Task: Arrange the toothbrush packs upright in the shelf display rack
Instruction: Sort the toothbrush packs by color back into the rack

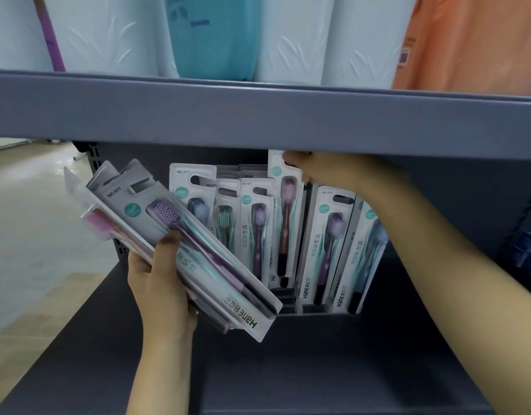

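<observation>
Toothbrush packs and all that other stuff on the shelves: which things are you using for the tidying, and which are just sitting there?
Part of the job:
- left hand gripping a bundle of packs
- right hand pinching the pink-brush pack
- packs already standing in the rack
- display rack

Just sitting there:
- tissue packs on the upper shelf
- orange pack
</observation>
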A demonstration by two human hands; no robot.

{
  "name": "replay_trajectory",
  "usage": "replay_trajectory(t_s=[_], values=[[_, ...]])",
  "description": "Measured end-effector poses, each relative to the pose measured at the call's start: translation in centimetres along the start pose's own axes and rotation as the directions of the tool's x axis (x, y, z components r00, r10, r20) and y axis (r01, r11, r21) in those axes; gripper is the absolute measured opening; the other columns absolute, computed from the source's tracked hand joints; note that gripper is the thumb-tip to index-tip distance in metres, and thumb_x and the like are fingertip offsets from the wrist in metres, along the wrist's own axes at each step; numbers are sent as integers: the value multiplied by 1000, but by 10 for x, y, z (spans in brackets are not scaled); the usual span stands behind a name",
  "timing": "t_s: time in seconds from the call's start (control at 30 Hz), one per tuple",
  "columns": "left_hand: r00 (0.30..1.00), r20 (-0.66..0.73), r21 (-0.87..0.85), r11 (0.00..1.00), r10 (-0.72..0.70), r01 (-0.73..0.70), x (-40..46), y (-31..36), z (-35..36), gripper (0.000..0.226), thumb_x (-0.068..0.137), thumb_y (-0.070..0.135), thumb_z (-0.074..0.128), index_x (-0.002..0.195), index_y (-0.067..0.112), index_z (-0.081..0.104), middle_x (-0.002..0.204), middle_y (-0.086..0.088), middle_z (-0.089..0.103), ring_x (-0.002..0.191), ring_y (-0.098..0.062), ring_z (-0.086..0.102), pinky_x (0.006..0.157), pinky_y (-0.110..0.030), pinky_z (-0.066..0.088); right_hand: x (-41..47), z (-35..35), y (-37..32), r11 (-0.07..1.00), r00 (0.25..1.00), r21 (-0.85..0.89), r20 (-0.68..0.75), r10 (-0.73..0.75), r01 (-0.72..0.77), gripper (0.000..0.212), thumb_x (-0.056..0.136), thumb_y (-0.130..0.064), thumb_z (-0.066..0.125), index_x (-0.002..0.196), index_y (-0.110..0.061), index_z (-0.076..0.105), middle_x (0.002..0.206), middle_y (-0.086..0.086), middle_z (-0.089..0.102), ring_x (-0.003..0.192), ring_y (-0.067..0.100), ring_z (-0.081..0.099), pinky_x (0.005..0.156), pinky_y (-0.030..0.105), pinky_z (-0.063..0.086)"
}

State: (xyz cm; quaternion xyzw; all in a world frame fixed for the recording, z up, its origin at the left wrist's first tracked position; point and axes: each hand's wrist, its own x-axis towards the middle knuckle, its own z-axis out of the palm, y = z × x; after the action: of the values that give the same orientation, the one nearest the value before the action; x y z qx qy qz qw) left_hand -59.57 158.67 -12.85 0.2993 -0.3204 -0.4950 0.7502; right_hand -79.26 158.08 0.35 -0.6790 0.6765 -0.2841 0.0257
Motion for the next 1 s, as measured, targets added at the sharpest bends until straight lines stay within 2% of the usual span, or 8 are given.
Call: replay_trajectory(t_s=[0.07, 0.13, 0.27, 0.4, 0.5, 0.57, 0.83, 1.0], values=[[1000, -6, -8, 1000, -17, 17, 0, 0, 0, 26, 73, 26, 59, 98, 21, 58, 91, 0, 64, 86, -19, 63, 74, -37, 52, 2, 1, 2, 1000, 999, 6, -45, -13, 13, 32, 95, -34, 46, 76, -9, 51, 85, 20, 68, 73, 30, 63, 79, 41, 53], [1000, -5, -6, 1000, -23, 23, -1, 1, 0, 28, 73, 26, 59, 100, 19, 57, 95, -3, 64, 90, -22, 63, 79, -41, 51, 2, 3, 6, 1000, 1000, 0, 8, -6, 6, 31, 95, -33, 47, 83, -6, 52, 82, 16, 65, 81, 33, 66, 77, 41, 53], [1000, -6, 3, 1000, -26, 27, 0, 0, 0, 28, 72, 26, 61, 99, 20, 58, 97, -3, 64, 93, -23, 63, 84, -44, 51, -4, 1, 5, 991, 991, -1, 10, -133, 133, 29, 85, -25, 61, 80, 1, 48, 66, 8, 45, 58, 19, 41, 55, 26, 35], [999, -1, 0, 999, -33, 33, -1, -2, 0, 30, 70, 28, 63, 99, 22, 60, 95, -1, 65, 91, -21, 64, 81, -42, 52, -7, 5, 5, 971, 981, -151, -9, -192, 188, 36, 81, -31, 68, 71, -18, 36, 60, -5, 37, 52, 11, 34, 50, 29, 26], [1000, 11, -9, 1000, -18, 18, -2, -2, -1, 33, 72, 26, 60, 104, 19, 57, 92, 2, 65, 84, -15, 64, 71, -32, 53, -6, 9, 4, 954, 976, -209, 34, -213, 216, 43, 82, -28, 68, 66, -24, 29, 63, -6, 33, 56, 12, 30, 50, 29, 24], [1000, 12, -10, 1000, -16, 16, -2, -2, -1, 33, 72, 26, 59, 104, 18, 56, 91, 2, 64, 82, -15, 64, 70, -32, 52, -5, 10, 5, 950, 976, -225, 49, -213, 219, 41, 83, -26, 68, 67, -24, 30, 65, -7, 34, 55, 9, 30, 49, 27, 23], [1000, 22, -3, 1000, -7, 7, -1, -4, -2, 31, 72, 26, 60, 103, 21, 59, 92, 4, 66, 85, -14, 65, 72, -32, 53, -5, 12, 2, 941, 975, -254, 41, -221, 224, 34, 83, -24, 68, 73, -18, 36, 65, -6, 35, 56, 7, 31, 50, 25, 23], [1000, 22, 12, 1000, -14, 14, -1, -4, -1, 25, 72, 26, 60, 97, 21, 58, 92, 2, 66, 87, -17, 65, 78, -38, 53, -7, 12, 2, 943, 975, -250, 26, -221, 221, 31, 83, -24, 68, 77, -13, 40, 66, 0, 37, 56, 14, 32, 49, 26, 22]])
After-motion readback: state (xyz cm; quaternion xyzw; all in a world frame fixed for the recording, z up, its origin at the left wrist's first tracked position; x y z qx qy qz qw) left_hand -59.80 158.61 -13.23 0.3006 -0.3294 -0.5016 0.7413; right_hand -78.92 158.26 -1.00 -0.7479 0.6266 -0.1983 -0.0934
